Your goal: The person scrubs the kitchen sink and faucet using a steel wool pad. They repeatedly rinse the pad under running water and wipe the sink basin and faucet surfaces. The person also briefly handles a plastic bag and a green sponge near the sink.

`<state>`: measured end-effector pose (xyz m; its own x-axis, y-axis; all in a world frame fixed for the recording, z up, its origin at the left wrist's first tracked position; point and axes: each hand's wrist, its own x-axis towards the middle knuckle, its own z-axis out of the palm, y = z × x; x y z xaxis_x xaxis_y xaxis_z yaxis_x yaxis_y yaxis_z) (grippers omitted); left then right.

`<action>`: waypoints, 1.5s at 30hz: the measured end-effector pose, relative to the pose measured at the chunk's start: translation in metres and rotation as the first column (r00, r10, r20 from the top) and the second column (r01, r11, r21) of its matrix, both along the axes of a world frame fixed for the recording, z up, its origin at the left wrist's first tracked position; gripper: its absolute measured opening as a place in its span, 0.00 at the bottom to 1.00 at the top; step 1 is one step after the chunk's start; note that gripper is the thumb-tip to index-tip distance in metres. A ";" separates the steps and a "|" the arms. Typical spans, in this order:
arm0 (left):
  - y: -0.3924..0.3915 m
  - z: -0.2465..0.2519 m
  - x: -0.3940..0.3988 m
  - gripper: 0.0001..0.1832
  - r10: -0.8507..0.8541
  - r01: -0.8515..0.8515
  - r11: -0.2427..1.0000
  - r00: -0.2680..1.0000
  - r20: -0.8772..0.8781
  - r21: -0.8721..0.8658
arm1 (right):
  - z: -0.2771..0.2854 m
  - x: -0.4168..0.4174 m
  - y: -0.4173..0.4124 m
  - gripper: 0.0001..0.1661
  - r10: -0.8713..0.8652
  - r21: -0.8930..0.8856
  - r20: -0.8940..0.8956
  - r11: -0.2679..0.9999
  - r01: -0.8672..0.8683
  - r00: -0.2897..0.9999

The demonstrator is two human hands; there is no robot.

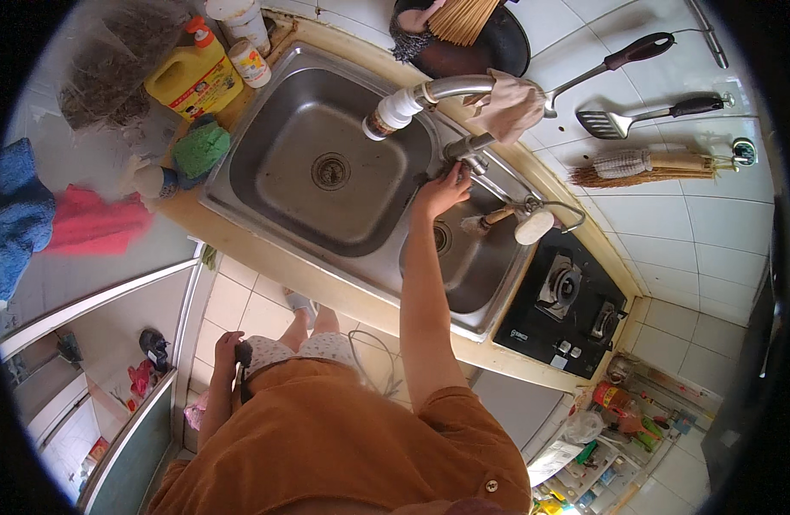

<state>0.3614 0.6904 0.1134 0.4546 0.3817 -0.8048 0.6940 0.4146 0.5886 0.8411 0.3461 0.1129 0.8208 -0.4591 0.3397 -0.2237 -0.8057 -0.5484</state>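
Note:
My right hand reaches over the small right basin of a stainless steel double sink. Its bent fingertips are at the base of the faucet, beside a small dark thing. Whether they grip anything is hidden. A white filter nozzle on the spout hangs over the large left basin, which has a drain strainer. A wooden-handled brush lies in the small basin. Low at my waist, my left hand is against a black object; I cannot tell if it holds it.
A yellow pump bottle and a green sponge stand left of the sink. The black gas hob adjoins on the right. On the tiled wall hang a slotted turner, a whisk broom and a dark wok.

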 end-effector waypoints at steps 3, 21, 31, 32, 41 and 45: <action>0.001 0.002 0.005 0.12 -0.009 0.009 1.000 1.000 0.000 0.023 | 0.001 -0.001 0.002 0.30 0.022 -0.007 -0.013 1.000 -0.022 1.000; 0.003 0.005 0.015 0.14 -0.055 0.055 0.998 0.998 0.031 0.009 | 0.017 -0.019 0.022 0.27 0.061 -0.309 -0.069 0.948 -0.079 0.996; 0.007 0.003 0.001 0.12 -0.012 0.011 0.999 1.000 0.018 0.043 | 0.013 0.012 0.025 0.26 0.134 -0.398 -0.105 0.902 -0.165 0.986; 0.008 0.001 -0.002 0.13 -0.010 0.009 0.997 1.000 0.016 0.072 | 0.012 0.007 0.023 0.25 0.127 -0.399 -0.100 0.904 -0.157 0.987; 0.008 -0.006 -0.017 0.12 0.081 -0.082 0.995 0.997 0.010 0.054 | 0.010 -0.075 -0.006 0.28 0.155 0.047 0.005 0.987 -0.155 0.988; 0.009 -0.005 -0.014 0.12 0.087 -0.088 0.996 0.996 0.031 0.030 | 0.030 -0.082 -0.010 0.33 0.160 0.052 0.186 0.984 -0.173 0.969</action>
<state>0.3475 0.6994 0.1089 0.4420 0.4462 -0.7782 0.6377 0.4538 0.6224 0.7589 0.3356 0.1432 0.8155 -0.3481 0.4623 0.0182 -0.7830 -0.6218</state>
